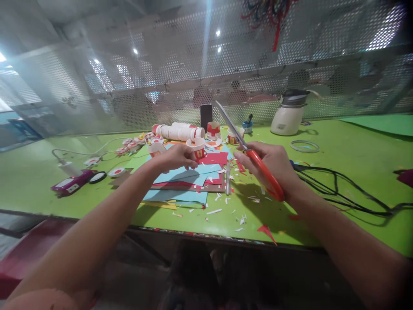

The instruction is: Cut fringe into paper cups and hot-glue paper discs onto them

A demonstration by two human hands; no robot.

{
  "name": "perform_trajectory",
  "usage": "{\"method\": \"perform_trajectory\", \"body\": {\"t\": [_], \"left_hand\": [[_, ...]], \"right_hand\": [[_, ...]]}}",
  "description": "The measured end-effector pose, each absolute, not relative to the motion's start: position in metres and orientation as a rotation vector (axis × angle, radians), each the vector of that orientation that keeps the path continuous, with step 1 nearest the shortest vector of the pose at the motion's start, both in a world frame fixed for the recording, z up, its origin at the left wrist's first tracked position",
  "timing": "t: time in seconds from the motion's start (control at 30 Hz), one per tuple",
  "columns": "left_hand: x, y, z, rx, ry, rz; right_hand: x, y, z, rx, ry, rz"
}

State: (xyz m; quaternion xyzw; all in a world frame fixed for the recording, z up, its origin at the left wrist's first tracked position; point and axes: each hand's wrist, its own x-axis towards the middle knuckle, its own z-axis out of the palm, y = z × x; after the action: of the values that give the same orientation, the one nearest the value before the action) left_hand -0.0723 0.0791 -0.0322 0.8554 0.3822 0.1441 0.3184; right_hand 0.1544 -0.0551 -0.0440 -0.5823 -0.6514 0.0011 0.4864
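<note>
My right hand (pixel 274 161) is closed on a pair of scissors (pixel 263 174) with orange handles, raised above the table. Its blades point up and away to the left. My left hand (pixel 180 157) hovers over a stack of coloured paper (pixel 180 175), its fingers curled down and together; what they pinch, if anything, is hidden. Just beyond it stands a red and white paper cup (pixel 198 148), and to its left is another pale cup (pixel 156 149). A red paper piece (pixel 214 158) lies to the right of the left hand. Beside the stack rests a thin pale stick (pixel 228 178).
Paper scraps (pixel 241 219) litter the green table (pixel 348 168). White rolls (pixel 179 132) and a white jug (pixel 288 114) stand at the back. A purple power strip (pixel 71 185) lies left, black cables (pixel 348 183) right, a tape ring (pixel 305 146) behind them.
</note>
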Motion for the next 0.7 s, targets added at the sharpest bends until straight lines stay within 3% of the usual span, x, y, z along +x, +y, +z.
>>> {"method": "perform_trajectory", "body": {"t": [0.47,0.7], "left_hand": [[-0.049,0.063,-0.048,2.0,0.849,0.521],[-0.061,0.068,-0.058,1.784,0.829,0.79]], "right_hand": [[0.164,-0.055,-0.032,-1.24,-1.085,0.345],[0.167,-0.049,-0.04,-1.223,-1.083,0.42]]}}
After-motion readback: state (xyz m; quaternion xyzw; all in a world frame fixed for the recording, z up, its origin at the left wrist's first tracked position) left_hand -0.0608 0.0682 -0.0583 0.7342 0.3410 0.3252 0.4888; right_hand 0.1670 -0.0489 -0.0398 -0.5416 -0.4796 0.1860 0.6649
